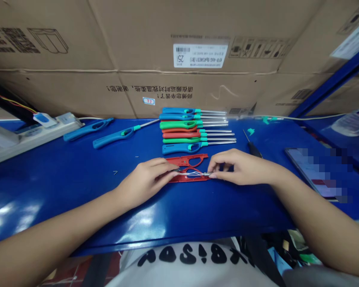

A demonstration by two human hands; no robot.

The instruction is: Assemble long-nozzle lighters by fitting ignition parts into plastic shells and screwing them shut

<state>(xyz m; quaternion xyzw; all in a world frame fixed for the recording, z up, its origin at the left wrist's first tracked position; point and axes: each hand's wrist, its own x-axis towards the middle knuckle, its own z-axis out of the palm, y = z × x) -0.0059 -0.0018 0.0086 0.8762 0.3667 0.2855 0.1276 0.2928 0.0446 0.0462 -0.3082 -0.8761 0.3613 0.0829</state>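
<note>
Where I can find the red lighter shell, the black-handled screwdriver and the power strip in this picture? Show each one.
Red lighter shell [182, 161]: head view, upper half.
Black-handled screwdriver [254, 150]: head view, handle.
Power strip [30, 139]: head view, white casing.

Brown cardboard cartons [179, 48] stacked behind, a barcode label [200, 55] stuck on one, a glossy blue workbench [62, 199] in front, a neat row of colored utility lighters [194, 127], two blue lighters [113, 135] lying apart, a white power strip [32, 139] at left, a dark-handled screwdriver [254, 149] nearby, a phone [317, 173] with its screen blurred at right.
</note>
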